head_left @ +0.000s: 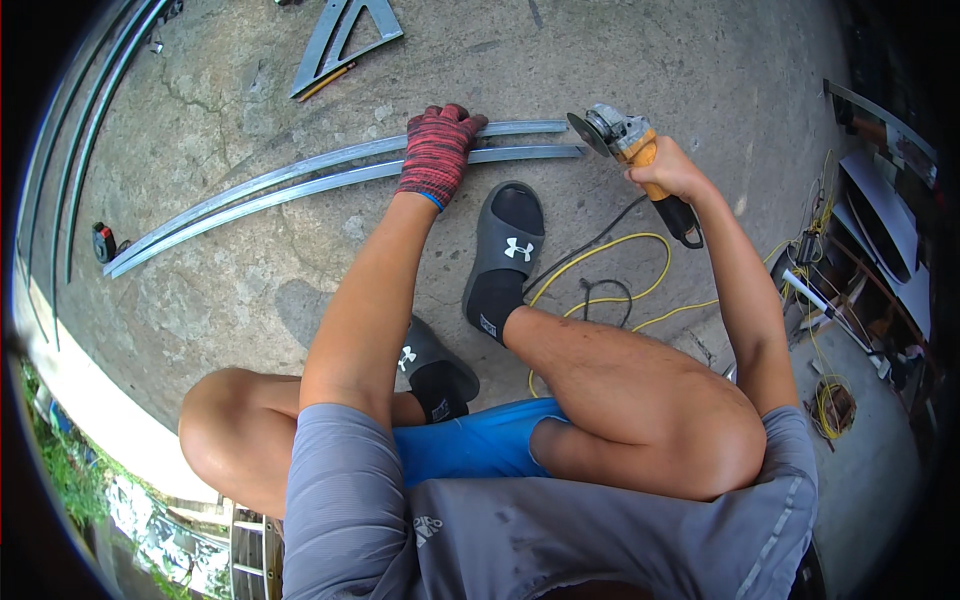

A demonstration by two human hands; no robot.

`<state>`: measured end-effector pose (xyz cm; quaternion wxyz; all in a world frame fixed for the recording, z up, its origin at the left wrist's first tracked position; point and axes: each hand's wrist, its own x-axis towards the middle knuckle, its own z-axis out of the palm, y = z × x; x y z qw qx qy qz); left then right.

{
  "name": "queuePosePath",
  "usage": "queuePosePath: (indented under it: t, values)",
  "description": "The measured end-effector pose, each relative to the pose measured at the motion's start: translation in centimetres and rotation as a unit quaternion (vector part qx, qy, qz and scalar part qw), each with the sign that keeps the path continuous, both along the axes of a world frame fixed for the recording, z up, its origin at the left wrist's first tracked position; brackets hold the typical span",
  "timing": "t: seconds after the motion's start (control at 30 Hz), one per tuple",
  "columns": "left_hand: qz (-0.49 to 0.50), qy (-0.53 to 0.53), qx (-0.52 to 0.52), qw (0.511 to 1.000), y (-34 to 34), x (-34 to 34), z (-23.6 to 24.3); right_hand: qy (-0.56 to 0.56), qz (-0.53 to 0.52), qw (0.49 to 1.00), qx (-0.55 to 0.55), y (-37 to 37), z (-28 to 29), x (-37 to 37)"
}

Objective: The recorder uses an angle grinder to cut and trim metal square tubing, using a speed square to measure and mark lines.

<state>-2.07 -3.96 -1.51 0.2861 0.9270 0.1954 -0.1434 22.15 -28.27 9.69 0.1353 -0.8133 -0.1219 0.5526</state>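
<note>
My left hand (436, 150), in a red and dark knit glove, is curled over two pale metal channels (528, 152), which lie side by side on the concrete. My bare right hand (668, 166) grips an angle grinder (628, 142) with a yellow body and a dark rear end. Its cutting disc is tilted just beside the channels' right ends; whether it touches them I cannot tell.
A metal square (342, 42) with pencils beside it lies above. More long strips (70, 215) and a tape measure (104, 242) are at left. My sandalled foot (505, 235), yellow and black cords (665, 262) are below the grinder. Boards and clutter (885, 230) line the right.
</note>
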Motion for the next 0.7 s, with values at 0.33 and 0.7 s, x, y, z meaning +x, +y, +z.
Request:
queuePosePath:
  t: [0.33, 0.7]
  values:
    - [0.040, -0.029, -0.020, 0.999, -0.24, -0.23, -0.16, -0.005, 0.028, 1.000, -0.006, 0.11, -0.58, 0.26]
    - [0.062, -0.053, -0.036, 0.996, -0.44, -0.39, -0.26, -0.004, 0.048, 0.999, -0.022, 0.54, -0.62, 0.45]
